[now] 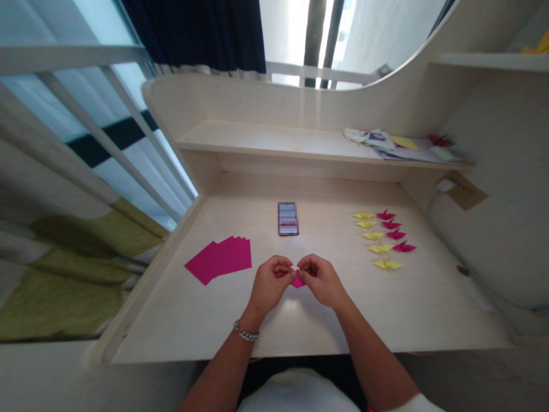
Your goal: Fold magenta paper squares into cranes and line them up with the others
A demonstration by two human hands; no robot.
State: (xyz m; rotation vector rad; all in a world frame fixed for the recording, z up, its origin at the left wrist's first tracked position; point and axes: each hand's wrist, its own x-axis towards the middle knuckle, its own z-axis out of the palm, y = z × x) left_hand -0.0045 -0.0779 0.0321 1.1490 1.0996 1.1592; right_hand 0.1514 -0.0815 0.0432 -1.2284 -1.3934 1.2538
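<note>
My left hand [271,281] and my right hand [321,279] meet over the middle of the pale desk [223,320], both pinched on a small folded piece of magenta paper [297,281]. Only a corner of the paper shows between my fingers. A silver bracelet [246,332] circles my left wrist. A fanned stack of magenta paper squares [219,258] lies to the left of my hands. To the right lie several folded yellow paper cranes [376,240] in a column, with several magenta cranes [393,230] beside them.
A phone [287,218] lies flat beyond my hands. The raised shelf [274,140] at the back carries papers and a red folded figure [403,146] at its right end. A window rail runs along the left; a padded wall stands at right.
</note>
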